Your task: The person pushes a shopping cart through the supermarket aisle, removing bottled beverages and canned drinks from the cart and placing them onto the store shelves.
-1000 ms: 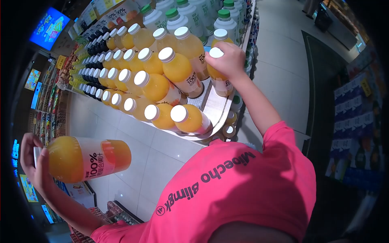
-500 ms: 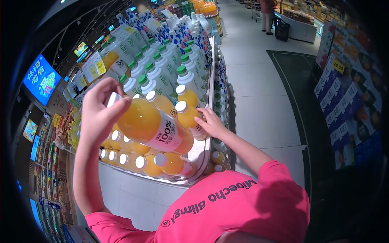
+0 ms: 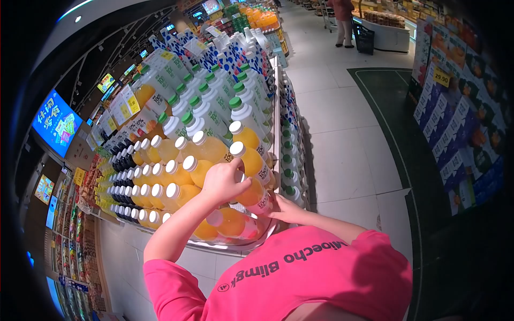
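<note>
My left hand [image 3: 226, 182] is closed round the cap end of an orange juice bottle [image 3: 256, 197], which stands in the front right corner of the display. My right hand [image 3: 284, 208] touches the lower right side of that same bottle, its fingers partly hidden behind it. Directly behind is another orange juice bottle [image 3: 249, 160] with a white cap, and one more [image 3: 244, 135] stands farther back. A juice bottle [image 3: 230, 222] sits in front, below my left hand. Rows of white-capped juice bottles fill the display to the left.
Green-capped white bottles [image 3: 243, 113] stand behind the juice. The display's pale rim [image 3: 276, 101] runs along its right side, beside the tiled aisle floor [image 3: 342, 139]. A person [image 3: 342, 21] stands far up the aisle near a dark basket [image 3: 364, 38]. Stacked cartons [image 3: 447, 117] are at the right.
My left hand has brought its bottle from the left, over the display and down into the front right corner. My right hand has moved from the bottle behind to this one.
</note>
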`<state>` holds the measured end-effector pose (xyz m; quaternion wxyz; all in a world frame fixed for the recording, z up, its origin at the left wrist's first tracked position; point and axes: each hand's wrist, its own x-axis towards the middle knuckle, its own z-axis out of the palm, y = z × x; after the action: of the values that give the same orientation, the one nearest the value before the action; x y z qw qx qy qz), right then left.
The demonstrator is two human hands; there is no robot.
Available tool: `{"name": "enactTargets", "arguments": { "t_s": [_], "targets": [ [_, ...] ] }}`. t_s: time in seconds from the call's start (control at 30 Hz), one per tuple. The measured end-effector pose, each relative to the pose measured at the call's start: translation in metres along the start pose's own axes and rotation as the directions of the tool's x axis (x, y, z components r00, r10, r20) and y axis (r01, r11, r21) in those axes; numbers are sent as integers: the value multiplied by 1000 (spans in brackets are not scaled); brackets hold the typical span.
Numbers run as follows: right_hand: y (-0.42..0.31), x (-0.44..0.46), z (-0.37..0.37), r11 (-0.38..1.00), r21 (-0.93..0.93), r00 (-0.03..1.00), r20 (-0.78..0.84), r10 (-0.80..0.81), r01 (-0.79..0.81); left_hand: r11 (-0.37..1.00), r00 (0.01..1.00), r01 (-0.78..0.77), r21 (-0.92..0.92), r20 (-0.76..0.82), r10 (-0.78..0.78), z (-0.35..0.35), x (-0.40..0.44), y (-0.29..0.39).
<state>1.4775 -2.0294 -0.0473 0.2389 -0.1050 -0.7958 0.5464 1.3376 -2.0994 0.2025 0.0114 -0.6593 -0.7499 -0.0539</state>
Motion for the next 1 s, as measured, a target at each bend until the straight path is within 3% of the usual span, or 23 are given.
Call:
{"name": "enactTargets", "arguments": {
  "t_s": [0.07,0.2,0.3,0.4,0.5,0.6,0.7,0.8,0.9,1.0],
  "targets": [
    [-2,-2,9,989,-118,996,-18,92,-93,998,999,-8,-56,-39,6,10,-1,-10],
    [4,0,20,950,-311,996,-90,3,-31,998,1000,17,-60,-8,-18,9,-2,-16],
    [10,4,25,935,-354,990,-126,-66,18,998,998,49,-44,36,-48,1,-5,-14],
    [-7,1,23,974,-181,973,-208,97,-136,997,996,73,-17,52,-72,0,-12,-21],
    [-2,7,29,960,-270,947,-320,-22,-69,996,995,83,-9,62,-83,2,-21,-24],
    [-6,15,18,963,-215,978,-164,127,-161,998,998,58,14,35,-59,1,-26,-23],
    [3,22,17,911,-369,983,-65,171,-183,999,999,34,0,4,-34,1,-30,-21],
    [8,24,20,904,-391,985,-60,159,-170,995,997,80,-51,2,-80,0,-35,-18],
    [3,24,19,892,-396,974,-28,226,-218,1000,994,-25,-11,-107,24,6,-39,-25],
    [4,24,19,880,-426,974,-24,224,-212,999,989,-23,-47,-150,15,8,-41,-25]
  ]
}}
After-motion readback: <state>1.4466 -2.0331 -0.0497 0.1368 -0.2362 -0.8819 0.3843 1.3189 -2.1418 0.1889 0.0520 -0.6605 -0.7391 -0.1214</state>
